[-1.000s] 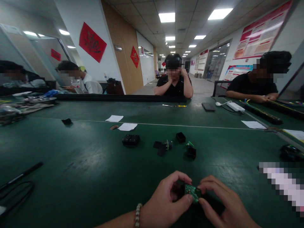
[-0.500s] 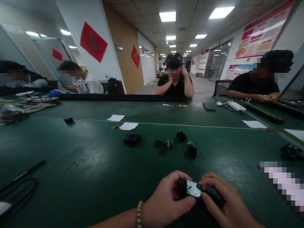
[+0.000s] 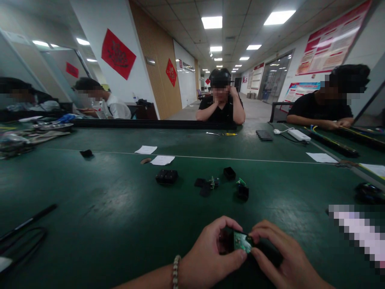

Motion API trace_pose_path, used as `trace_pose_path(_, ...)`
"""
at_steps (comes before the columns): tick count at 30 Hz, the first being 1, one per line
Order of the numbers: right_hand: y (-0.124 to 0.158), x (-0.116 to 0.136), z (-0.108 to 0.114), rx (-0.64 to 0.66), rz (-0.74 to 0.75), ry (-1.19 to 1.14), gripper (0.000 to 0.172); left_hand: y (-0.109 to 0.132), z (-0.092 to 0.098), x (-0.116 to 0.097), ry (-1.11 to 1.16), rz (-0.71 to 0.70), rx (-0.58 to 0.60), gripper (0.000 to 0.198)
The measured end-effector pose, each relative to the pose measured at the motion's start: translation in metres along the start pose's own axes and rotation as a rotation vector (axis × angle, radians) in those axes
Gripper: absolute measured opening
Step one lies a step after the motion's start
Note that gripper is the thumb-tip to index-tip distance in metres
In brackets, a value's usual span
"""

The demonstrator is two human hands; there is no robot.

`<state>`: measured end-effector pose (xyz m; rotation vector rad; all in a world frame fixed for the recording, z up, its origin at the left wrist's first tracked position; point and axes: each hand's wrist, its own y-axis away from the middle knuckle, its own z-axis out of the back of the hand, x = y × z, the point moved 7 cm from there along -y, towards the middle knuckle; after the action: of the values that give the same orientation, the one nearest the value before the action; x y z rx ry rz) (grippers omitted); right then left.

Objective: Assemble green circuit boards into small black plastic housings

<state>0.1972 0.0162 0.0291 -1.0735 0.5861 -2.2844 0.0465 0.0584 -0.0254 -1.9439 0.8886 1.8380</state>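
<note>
A small black case with a green circuit board [image 3: 243, 242] showing on its upper face is held low in the view, over the green table [image 3: 114, 224]. My left hand [image 3: 215, 251] grips it from the left, thumb below and fingers above. From the right, my right hand [image 3: 281, 253] pinches the board's edge between thumb and fingertips. Farther off lie a pair of black cases [image 3: 166, 176], flat black pieces [image 3: 205, 188] beside a small circuit board [image 3: 214, 182], an open black box [image 3: 229, 173], and another black box [image 3: 243, 193] with a green board.
Two white papers [image 3: 163, 160] lie beyond the black parts, near a hole [image 3: 146, 161] in the table. A black cable [image 3: 36, 233] is at the left. A wrench [image 3: 213, 133] and a white power strip [image 3: 299, 135] lie farther back. Several people sit around.
The board between my hands has tilted, and its face now looks greener and less glaring. Both hands keep nearly the same place and grip.
</note>
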Motion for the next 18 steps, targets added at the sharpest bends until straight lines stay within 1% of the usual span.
trace_pose_path(5,-0.0002,0.0005,-0.0009,0.003,0.003,0.005,0.023,0.0,-0.0004,0.0014,0.007,-0.008,0.001,0.04)
trace_pose_path(8,0.0016,-0.0011,-0.0012,-0.001,0.023,0.006,0.026,-0.001,-0.0005,0.0034,0.013,-0.042,0.016,0.041)
trace_pose_path(13,0.0021,-0.0007,-0.0012,-0.005,0.034,0.007,0.025,-0.0005,-0.0004,-0.0003,-0.032,-0.072,0.015,0.038)
trace_pose_path(18,0.0013,0.0009,-0.0004,-0.004,0.052,0.022,0.026,-0.0016,-0.0009,-0.0035,-0.01,-0.115,0.033,0.034)
